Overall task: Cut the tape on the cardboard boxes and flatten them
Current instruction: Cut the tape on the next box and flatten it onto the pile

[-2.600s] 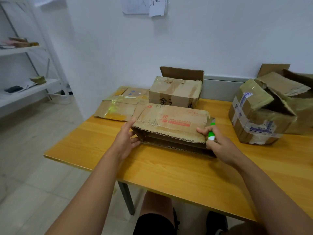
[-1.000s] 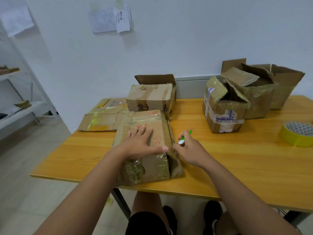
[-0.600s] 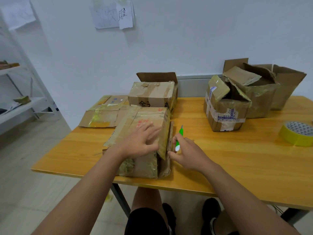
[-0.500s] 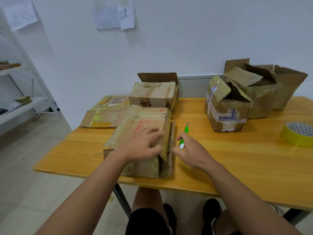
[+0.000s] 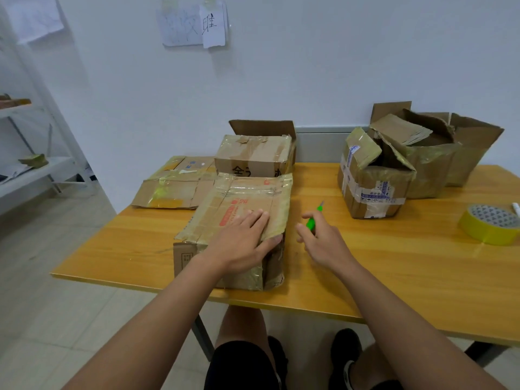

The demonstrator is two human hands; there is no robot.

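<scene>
1. The cardboard box (image 5: 233, 229), centre of the frame at the table's near edge, has been turned end-on and now stands squarer, its tape uncut.
2. The left hand (image 5: 242, 243) presses it, fingers together and flat, thumb down the side.
3. The right hand (image 5: 320, 240) has drawn clear of the box, pinching the green cutter (image 5: 313, 219); cutting likely comes next.

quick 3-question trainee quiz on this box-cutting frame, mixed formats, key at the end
1. True or false: the left hand lies flat on top of the taped box at the table's near edge.
2. What does the right hand hold? A) the yellow tape roll B) the green cutter C) nothing
3. Fill in: the flattened cardboard lies to the ____ of the taped box, as the person sees it.

Key: 1 true; 2 B; 3 far left.
</scene>
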